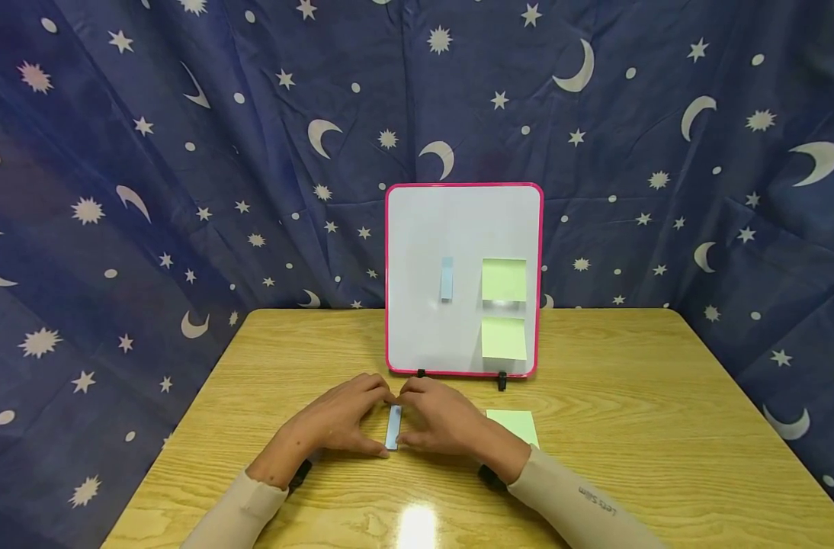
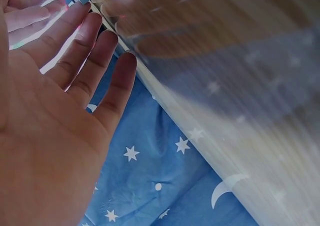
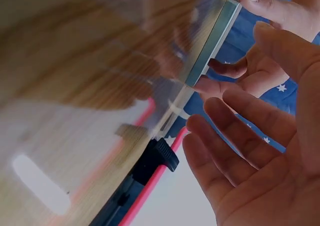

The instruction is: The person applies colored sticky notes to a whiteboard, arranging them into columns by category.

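A narrow pale-blue sticky-note pad [image 1: 392, 428] lies on the table between my two hands, its long side running away from me. My left hand [image 1: 341, 418] holds it by its ends, thumb at the near end and index finger at the far end. In the left wrist view, the other fingers of the left hand [image 2: 65, 100] are fairly straight with tips at the tabletop. My right hand [image 1: 441, 415] is close on the pad's right side, fingers loosely bent. The right wrist view shows the right hand [image 3: 255, 146] apart from the pad's blue edge [image 3: 212, 43].
Behind the hands stands a pink-framed whiteboard [image 1: 424, 221] on black feet [image 1: 502, 381]. It bears a blue strip note [image 1: 447, 279] and two pale-green notes, an upper note [image 1: 504, 280] and a lower note [image 1: 503, 338]. A green sticky note [image 1: 516, 424] lies beside my right forearm.
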`<state>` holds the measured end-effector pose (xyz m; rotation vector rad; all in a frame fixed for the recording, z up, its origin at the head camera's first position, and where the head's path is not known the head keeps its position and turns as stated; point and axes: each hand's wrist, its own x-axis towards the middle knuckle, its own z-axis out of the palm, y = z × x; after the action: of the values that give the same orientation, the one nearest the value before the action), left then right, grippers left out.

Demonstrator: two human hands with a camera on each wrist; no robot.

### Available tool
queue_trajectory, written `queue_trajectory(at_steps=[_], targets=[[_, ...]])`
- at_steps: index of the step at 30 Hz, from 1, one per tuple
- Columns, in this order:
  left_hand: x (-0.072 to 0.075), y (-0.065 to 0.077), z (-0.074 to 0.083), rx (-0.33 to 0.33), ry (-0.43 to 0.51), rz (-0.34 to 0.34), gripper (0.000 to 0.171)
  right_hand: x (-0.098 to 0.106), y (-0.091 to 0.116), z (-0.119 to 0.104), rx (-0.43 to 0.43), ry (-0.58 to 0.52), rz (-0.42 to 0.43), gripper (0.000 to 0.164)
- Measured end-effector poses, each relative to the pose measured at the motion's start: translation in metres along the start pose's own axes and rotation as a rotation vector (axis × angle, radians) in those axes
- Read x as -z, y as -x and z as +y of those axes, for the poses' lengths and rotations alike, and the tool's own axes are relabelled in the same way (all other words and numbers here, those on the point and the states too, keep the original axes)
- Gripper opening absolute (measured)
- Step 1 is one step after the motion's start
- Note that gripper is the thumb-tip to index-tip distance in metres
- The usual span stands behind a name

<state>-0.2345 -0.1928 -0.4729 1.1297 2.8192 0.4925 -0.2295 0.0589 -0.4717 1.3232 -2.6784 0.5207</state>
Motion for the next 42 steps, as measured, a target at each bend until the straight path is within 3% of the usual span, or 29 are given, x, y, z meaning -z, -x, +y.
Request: queue_trajectory(at_steps=[9, 28, 35, 42], targets=[[0.0, 0.001, -0.002, -0.007, 0.014, 0.001, 0.068, -0.004, -0.007, -0.007, 0.004, -0.013, -0.048, 0.054], [0.001, 0.001, -0.007, 0.011, 0.082, -0.009, 0.068, -0.008, -0.018, -0.021, -0.019, 0.097, -0.068, 0.039], [0.002, 0.001, -0.007, 0.019, 0.079, -0.015, 0.069, -0.006, -0.016, -0.02, -0.033, 0.016, -0.082, 0.029], [0.001, 0.001, -0.006, 0.013, 0.063, -0.016, 0.067, -0.007, -0.016, -0.019, -0.031, -0.044, -0.058, 0.009]])
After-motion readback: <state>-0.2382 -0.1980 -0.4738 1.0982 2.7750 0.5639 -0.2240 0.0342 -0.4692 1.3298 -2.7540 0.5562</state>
